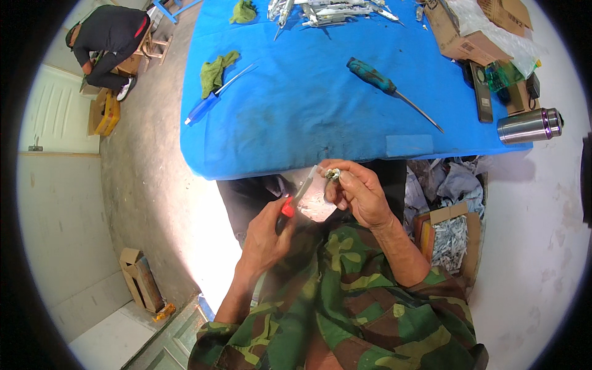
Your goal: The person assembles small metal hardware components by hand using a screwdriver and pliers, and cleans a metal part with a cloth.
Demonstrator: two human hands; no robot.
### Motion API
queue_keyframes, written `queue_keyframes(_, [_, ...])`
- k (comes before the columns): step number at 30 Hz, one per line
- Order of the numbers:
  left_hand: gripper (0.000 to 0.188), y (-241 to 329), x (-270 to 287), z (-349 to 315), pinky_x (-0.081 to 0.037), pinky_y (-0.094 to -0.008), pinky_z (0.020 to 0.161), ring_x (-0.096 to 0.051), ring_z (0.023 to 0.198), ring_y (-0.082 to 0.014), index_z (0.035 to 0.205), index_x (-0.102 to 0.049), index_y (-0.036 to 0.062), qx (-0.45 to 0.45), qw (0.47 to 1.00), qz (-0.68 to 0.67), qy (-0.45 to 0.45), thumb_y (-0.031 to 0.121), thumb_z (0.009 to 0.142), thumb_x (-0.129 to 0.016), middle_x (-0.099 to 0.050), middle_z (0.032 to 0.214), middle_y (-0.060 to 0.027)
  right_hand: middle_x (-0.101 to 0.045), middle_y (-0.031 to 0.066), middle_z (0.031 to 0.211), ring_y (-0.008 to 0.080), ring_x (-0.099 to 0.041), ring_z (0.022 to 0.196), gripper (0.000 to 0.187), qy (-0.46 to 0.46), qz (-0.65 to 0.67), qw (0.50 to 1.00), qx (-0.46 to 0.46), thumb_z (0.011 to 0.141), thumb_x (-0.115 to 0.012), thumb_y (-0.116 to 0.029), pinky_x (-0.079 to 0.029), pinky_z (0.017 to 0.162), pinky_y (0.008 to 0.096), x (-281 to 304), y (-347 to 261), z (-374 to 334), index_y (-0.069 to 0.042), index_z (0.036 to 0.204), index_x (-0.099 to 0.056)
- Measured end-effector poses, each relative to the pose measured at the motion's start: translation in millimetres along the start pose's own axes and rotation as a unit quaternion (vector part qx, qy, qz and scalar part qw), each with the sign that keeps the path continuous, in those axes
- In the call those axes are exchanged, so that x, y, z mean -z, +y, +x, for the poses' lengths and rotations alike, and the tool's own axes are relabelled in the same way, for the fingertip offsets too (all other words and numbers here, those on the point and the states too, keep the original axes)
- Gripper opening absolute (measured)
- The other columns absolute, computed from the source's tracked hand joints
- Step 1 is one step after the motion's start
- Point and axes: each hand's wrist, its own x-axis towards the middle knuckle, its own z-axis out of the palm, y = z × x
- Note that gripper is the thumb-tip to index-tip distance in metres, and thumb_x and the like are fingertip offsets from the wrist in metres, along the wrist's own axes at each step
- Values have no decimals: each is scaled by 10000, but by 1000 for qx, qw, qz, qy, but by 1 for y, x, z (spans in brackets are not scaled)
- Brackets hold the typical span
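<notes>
My left hand is wrapped shut around the red-and-black handle of a small screwdriver, thumb lying along the grip; its slim pale metal shaft slants up and to the right from my fist. The tip ends at a small metal part, a knobbly, dull silvery piece with a yellowish glint, too small to make out its form. My right hand pinches that part between thumb and fingertips, the other fingers curled in, so the part sits at the top of this grip, just in front of the near edge of the blue table. Both sleeves are camouflage cloth, green, brown and tan.

Beyond my left grip, on the soft, smudged blue cover, lie a crumpled green rag and, touching it, a blue-handled tool with a thin shaft. Beyond my right grip lies a teal-handled screwdriver, its handle scuffed and dark-blotched, its long steel shaft pointing down to the right. Far beyond it, a heap of shiny metal pieces. Further right stand cardboard boxes, and a polished steel flask lies on its side at the table's corner. Below and right of my right grip, an open carton holds silvery scraps.
</notes>
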Motion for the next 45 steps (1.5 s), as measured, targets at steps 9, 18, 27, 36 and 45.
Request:
queue_keyframes(9, [326,5,3,-1,-542,-411,921,-717,1017,-350,1284,-647,2,-6,999,9,-31,92,975,-695,-723,1092,-207,-717,40,840,64,-636,728,303,14,-123,992,12,1064,-571,-86,-500,676,230,-19,-18,-6,60,1291,-707])
queue_keyframes(18, [465,-3,-12,2,-514,-394,1015,-696,1116,-310,1397,-620,-13,46,989,-26,-137,82,947,-683,-721,1211,-211,-722,38,863,38,-539,657,316,185,-79,976,81,1102,-587,-225,-443,598,214,23,-38,-45,7,1256,-735])
queue_keyframes(27, [417,31,-13,17,-517,-384,929,-662,977,-248,1340,-635,-45,30,980,-13,-197,216,1016,-664,-721,1054,-179,-726,69,1141,156,-687,788,283,730,-24,647,219,1075,-635,-265,-482,561,263,197,-30,-243,-29,1222,-686])
queue_keyframes(36, [342,27,-9,43,-510,-298,880,-647,971,-164,1300,-679,-29,-36,993,-53,-96,219,1066,-646,-715,1075,-80,-664,13,899,98,-602,725,228,806,97,566,145,1071,-643,-249,-491,569,253,246,24,-388,-53,1182,-678])
queue_keyframes(45, [322,14,30,115,-497,-343,808,-591,860,-196,1183,-679,-1,-126,950,252,135,276,1027,-728,-631,922,-71,-700,35,949,108,-580,710,209,486,180,841,155,1056,-665,-225,-428,587,265,165,-13,-228,-53,1172,-685])
